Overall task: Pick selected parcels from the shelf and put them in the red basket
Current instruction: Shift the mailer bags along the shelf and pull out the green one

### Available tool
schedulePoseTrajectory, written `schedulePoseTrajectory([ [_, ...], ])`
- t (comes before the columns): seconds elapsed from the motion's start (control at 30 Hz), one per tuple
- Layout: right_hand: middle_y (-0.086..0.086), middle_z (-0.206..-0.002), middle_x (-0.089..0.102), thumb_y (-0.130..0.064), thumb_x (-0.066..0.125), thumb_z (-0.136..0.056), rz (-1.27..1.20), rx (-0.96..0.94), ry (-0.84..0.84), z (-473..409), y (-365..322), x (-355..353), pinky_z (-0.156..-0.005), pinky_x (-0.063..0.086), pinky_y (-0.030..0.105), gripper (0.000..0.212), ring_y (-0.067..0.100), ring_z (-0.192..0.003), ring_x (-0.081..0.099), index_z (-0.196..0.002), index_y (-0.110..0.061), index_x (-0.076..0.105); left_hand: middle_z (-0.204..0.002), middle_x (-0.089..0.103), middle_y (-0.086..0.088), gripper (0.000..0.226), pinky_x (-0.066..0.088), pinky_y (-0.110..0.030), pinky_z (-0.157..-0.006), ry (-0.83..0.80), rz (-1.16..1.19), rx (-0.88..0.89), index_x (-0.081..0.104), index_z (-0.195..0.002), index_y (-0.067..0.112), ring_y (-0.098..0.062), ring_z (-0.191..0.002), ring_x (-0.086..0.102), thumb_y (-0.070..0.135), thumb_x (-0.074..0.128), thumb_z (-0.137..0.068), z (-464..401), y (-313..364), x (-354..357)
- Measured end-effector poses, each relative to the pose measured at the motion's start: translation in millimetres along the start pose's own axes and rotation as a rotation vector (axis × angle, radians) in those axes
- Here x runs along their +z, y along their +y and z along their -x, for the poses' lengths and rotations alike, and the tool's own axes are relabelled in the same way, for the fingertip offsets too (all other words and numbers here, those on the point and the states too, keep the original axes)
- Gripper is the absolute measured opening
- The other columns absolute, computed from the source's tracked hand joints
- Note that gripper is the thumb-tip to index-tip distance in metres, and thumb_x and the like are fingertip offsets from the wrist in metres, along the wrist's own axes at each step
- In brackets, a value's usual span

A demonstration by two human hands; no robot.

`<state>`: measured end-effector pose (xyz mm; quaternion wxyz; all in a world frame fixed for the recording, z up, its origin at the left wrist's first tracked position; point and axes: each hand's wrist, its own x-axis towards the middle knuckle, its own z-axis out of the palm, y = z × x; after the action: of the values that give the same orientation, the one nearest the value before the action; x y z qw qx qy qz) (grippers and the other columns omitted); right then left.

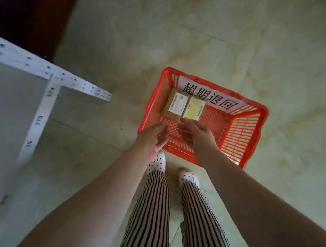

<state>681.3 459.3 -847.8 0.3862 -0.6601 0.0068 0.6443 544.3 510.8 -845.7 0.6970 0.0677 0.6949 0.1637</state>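
Down on the pale tiled floor sits the red slatted plastic basket, set at an angle, with a white paper sign bearing black characters fixed along its far inner wall. Two parcels lie flat on the basket's mesh bottom, side by side and touching, tucked up against the sign end — a brown cardboard box with a white shipping label on the left, and a small box with a pale yellow label on the right. The rest of the basket floor is bare mesh.

Both hands hover over the near rim, holding nothing. The left hand has its fingers straight and loosely spread; the right hand is likewise relaxed, fingertips just short of the yellow-labelled box, though contact cannot be judged.

To the left stands a white metal shelf frame with small number tags. Below, striped trousers and white dotted shoes stand just beside the basket.
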Motion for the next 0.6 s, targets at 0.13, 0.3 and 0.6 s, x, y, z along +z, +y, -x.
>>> schedulePoseTrajectory([
  [0.13, 0.008, -0.090, 0.077, -0.025, 0.071, -0.090, 0.099, -0.064, -0.162, 97, -46, 52, -0.078, 0.060, 0.036, 0.015, 0.020, -0.081, 0.073, -0.094, -0.012, 0.076, -0.092, 0.070, -0.007, 0.012, 0.056, -0.026, -0.073, 0.020, 0.172, 0.102, 0.067, -0.096, 0.006, -0.015, -0.080, 0.065, 0.016, 0.066, -0.089, 113, 39, -51],
  [0.3, 0.004, -0.085, 0.075, -0.019, 0.065, -0.093, 0.160, -0.135, -0.360, 203, -90, 140, -0.081, 0.052, 0.029, 0.011, 0.016, -0.081, 0.067, -0.094, -0.013, 0.075, -0.092, 0.070, -0.006, 0.010, 0.053, -0.027, -0.079, 0.044, 0.431, 0.279, 0.068, -0.097, 0.006, -0.015, -0.080, 0.064, 0.012, 0.062, -0.091, 246, 71, -120],
  [0.6, 0.000, -0.090, 0.075, -0.025, 0.063, -0.095, 0.376, -0.204, -0.775, 392, -80, 311, -0.077, 0.054, 0.023, 0.014, 0.014, -0.086, 0.069, -0.101, -0.017, 0.073, -0.089, 0.070, -0.001, 0.006, 0.050, -0.024, -0.085, 0.061, 0.869, 0.624, 0.066, -0.091, 0.014, -0.013, -0.082, 0.063, 0.016, 0.061, -0.093, 447, 77, -285],
])
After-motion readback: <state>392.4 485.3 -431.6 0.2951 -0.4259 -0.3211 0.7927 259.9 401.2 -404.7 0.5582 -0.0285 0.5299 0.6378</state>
